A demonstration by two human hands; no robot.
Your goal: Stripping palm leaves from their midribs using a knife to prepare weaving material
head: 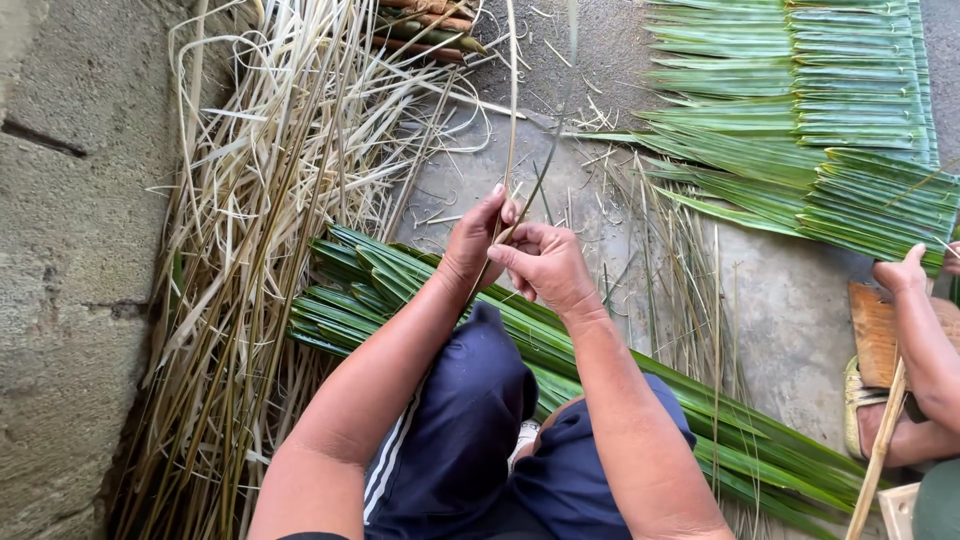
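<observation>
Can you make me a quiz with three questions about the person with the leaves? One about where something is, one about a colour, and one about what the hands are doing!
1. Where does the pile of dry pale strips lie?
A. By the left hand's side, along the wall
B. On the person's lap
C. Beside the other person's hand

2. What colour are the long leaves under the arms?
A. Red
B. Green
C. Blue

3. What are the left hand and right hand doing?
A. Resting flat on the ground
B. Pinching a thin strip together
C. Holding a knife

Answers: 1 A, the pile runs beside the stone wall; 2 B, they are plainly green; 3 B, both hands' fingers close on the strip.
</observation>
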